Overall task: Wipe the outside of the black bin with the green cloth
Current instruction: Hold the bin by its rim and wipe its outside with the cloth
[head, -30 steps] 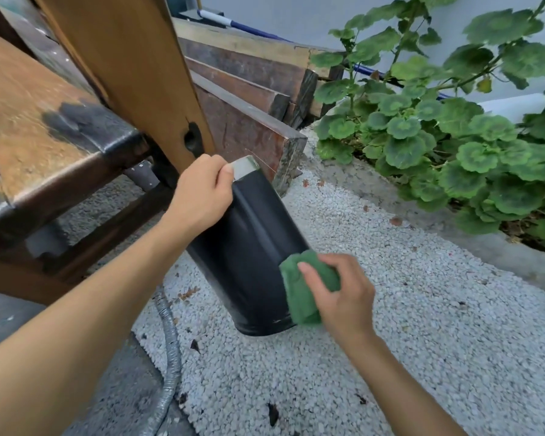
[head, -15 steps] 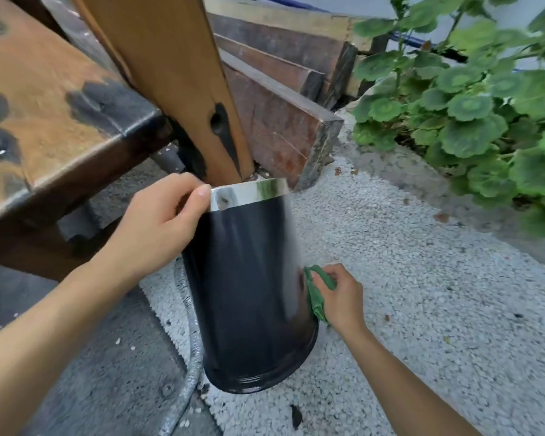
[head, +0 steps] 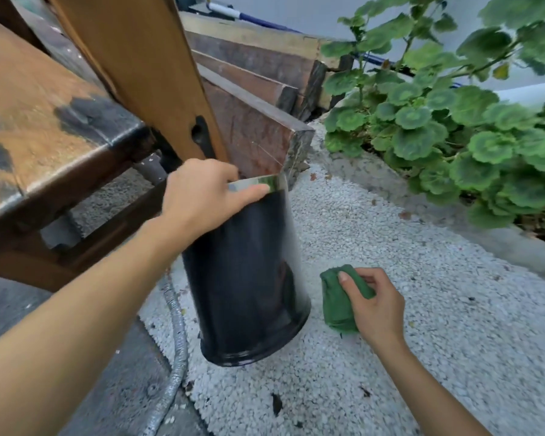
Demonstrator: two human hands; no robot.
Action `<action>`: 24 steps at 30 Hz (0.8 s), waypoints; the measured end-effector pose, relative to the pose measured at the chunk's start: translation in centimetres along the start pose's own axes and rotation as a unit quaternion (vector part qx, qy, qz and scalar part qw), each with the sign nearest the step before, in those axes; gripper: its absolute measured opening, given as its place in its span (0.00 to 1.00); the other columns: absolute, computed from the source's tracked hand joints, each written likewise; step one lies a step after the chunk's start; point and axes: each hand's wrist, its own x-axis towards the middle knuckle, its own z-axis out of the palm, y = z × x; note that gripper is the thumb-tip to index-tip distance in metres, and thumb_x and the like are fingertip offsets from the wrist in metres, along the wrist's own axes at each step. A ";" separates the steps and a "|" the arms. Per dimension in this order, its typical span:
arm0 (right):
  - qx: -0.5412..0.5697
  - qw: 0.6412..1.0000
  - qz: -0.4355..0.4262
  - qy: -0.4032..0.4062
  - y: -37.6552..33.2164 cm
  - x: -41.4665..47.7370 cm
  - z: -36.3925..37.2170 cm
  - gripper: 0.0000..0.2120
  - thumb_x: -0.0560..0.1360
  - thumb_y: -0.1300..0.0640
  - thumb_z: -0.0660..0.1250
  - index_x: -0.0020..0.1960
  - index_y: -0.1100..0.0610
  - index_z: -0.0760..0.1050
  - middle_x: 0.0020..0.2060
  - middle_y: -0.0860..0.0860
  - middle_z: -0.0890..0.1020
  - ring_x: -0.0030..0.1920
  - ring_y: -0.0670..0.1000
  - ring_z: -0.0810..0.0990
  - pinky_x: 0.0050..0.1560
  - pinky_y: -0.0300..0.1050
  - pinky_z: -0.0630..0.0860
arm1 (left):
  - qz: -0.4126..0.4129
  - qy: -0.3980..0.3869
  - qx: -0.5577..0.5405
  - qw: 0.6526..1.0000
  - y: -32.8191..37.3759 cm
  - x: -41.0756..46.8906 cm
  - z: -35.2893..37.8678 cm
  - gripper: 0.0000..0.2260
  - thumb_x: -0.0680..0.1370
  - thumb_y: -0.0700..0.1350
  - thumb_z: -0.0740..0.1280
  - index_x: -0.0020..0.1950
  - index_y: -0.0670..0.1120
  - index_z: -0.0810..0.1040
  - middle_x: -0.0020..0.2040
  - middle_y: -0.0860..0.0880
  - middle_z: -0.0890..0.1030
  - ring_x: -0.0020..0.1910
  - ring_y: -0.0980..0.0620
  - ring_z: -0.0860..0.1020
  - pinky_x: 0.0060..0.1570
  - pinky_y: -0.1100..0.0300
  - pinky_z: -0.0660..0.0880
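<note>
A: What's biggest in front of you?
B: The worn brown wooden bench (head: pixel 54 133) on your left, then the tall glossy black cylindrical bin (head: pixel 246 275) standing on pale gravel ground (head: pixel 422 309).
A: And your hands?
B: Your left hand (head: pixel 202 193) grips the bin's shiny metal rim (head: pixel 271 183). Your right hand (head: pixel 375 305) is closed around the bunched green cloth (head: pixel 335 305), held just beside the bin's lower side, not touching it.
</note>
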 end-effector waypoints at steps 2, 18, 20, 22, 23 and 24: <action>0.012 1.000 0.002 0.019 -0.5 -0.7 -1.4 0.07 0.74 0.41 0.75 0.47 0.36 0.77 0.46 0.33 0.83 0.47 0.36 0.81 0.40 0.31 0.78 | 0.020 -0.014 -0.055 0.998 -1.6 -0.6 0.1 0.34 0.72 0.74 0.63 0.28 0.46 0.59 0.22 0.50 0.62 0.24 0.51 0.67 0.27 0.54 0.63; 0.006 0.996 -0.058 -0.071 -1.1 -6.2 7.1 0.08 0.75 0.37 0.69 0.51 0.36 0.73 0.48 0.36 0.80 0.52 0.40 0.79 0.47 0.28 0.74 | -0.055 -0.067 -0.009 0.996 2.2 2.3 4.0 0.19 0.83 0.56 0.59 0.39 0.46 0.74 0.35 0.49 0.74 0.37 0.42 0.76 0.38 0.50 0.75; 0.011 0.999 -0.025 -0.030 -0.5 -5.0 7.2 0.07 0.75 0.37 0.69 0.50 0.36 0.73 0.46 0.37 0.80 0.51 0.38 0.79 0.46 0.30 0.76 | -0.066 -0.056 -0.021 0.996 1.3 1.6 4.1 0.19 0.83 0.56 0.59 0.35 0.49 0.70 0.33 0.51 0.71 0.36 0.44 0.74 0.32 0.53 0.68; 0.021 0.999 0.023 0.009 0.2 -3.2 7.2 0.06 0.77 0.39 0.69 0.48 0.38 0.74 0.45 0.39 0.81 0.47 0.38 0.80 0.41 0.34 0.79 | -0.072 -0.038 -0.020 0.996 1.0 1.0 4.0 0.20 0.83 0.56 0.60 0.32 0.51 0.64 0.32 0.53 0.69 0.34 0.47 0.71 0.29 0.57 0.60; 0.023 0.998 0.053 0.021 0.7 -2.1 7.2 0.05 0.77 0.41 0.69 0.47 0.40 0.74 0.43 0.41 0.82 0.44 0.39 0.81 0.38 0.35 0.80 | -0.075 -0.031 -0.019 0.996 1.0 0.8 3.9 0.20 0.83 0.55 0.60 0.32 0.51 0.63 0.31 0.53 0.68 0.33 0.48 0.70 0.29 0.58 0.58; 0.016 0.997 0.076 0.028 1.3 -0.8 7.0 0.06 0.78 0.43 0.69 0.46 0.42 0.75 0.41 0.43 0.82 0.40 0.41 0.82 0.34 0.35 0.78 | -0.078 -0.029 -0.019 0.996 1.1 0.5 3.8 0.20 0.82 0.55 0.60 0.32 0.51 0.64 0.31 0.52 0.69 0.33 0.48 0.71 0.29 0.58 0.58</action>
